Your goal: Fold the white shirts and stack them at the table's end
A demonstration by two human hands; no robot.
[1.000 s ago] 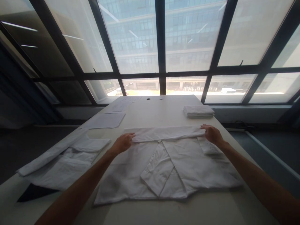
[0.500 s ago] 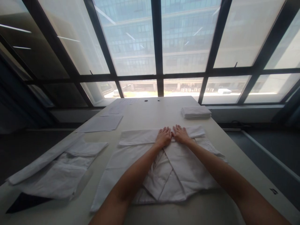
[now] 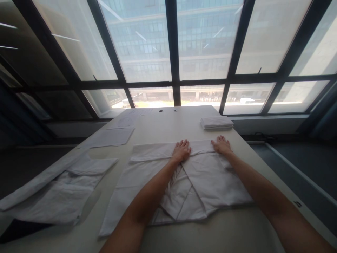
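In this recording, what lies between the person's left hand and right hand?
Between the left hand and right hand lies a folded-over band of white cloth, visible in the head view.

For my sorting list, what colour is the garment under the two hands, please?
The garment is white; the head view shows it best.

one worktop (image 3: 171, 126) bears two hands, left hand (image 3: 181, 151) and right hand (image 3: 222, 144), one white garment (image 3: 207, 175) beneath them, one folded stack (image 3: 216, 123) beyond the right hand, at least two papers (image 3: 112, 137) beyond and left of the left hand, plus one cloth heap (image 3: 58, 191) and one dark piece (image 3: 23, 230) left of both.
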